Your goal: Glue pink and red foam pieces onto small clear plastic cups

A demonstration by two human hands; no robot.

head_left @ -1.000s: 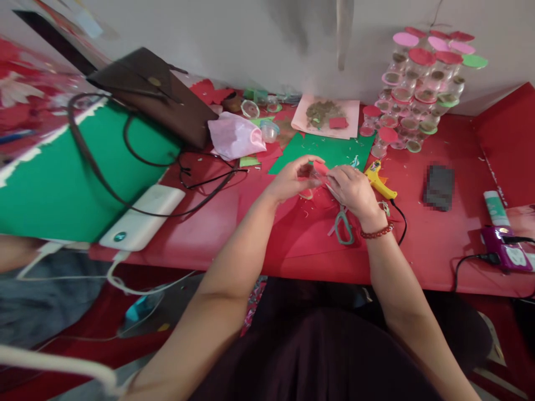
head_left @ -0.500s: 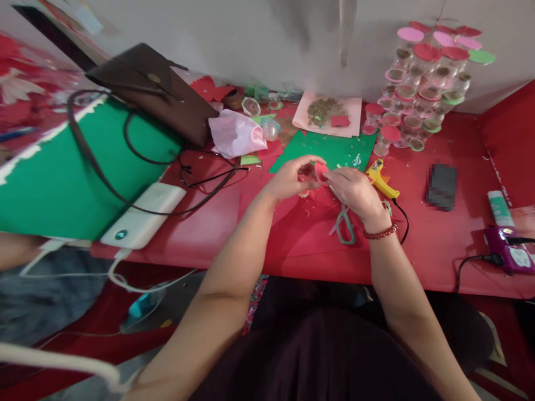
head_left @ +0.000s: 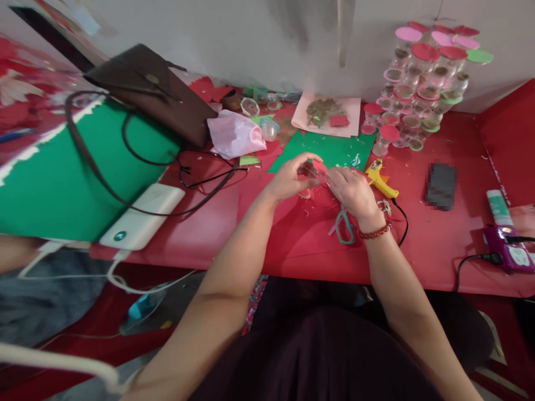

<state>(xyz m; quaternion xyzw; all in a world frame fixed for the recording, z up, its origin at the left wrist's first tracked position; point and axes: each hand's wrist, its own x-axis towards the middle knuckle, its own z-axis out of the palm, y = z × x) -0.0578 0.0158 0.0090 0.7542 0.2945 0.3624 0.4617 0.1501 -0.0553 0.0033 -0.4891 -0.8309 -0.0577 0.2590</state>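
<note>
My left hand [head_left: 289, 178] curls its thumb and fingers around a small clear plastic cup with a red paper disc [head_left: 320, 166] on it. The fingers of my right hand [head_left: 351, 190] are closed at the right edge of the disc, pressed against it. Under both hands lie sheets of red paper [head_left: 298, 236] with small cut scraps. Scissors with grey-green handles [head_left: 345, 227] rest just below my right hand, their blades partly covered. Right of that hand lies a yellow glue gun [head_left: 382, 181] with a black cord.
A hanging stack of clear cups with coloured discs [head_left: 418, 92] stands back right. Green paper [head_left: 330, 150] lies behind my hands. Left are a pale pink cloth [head_left: 234, 133], a brown bag [head_left: 159, 92] and a white power bank [head_left: 144, 217]. A dark blurred object [head_left: 441, 186] lies right.
The red disc and cup have tilted slightly between my hands, so the disc shows at a flatter angle. My right hand has shifted a little and turned against the disc's edge.
</note>
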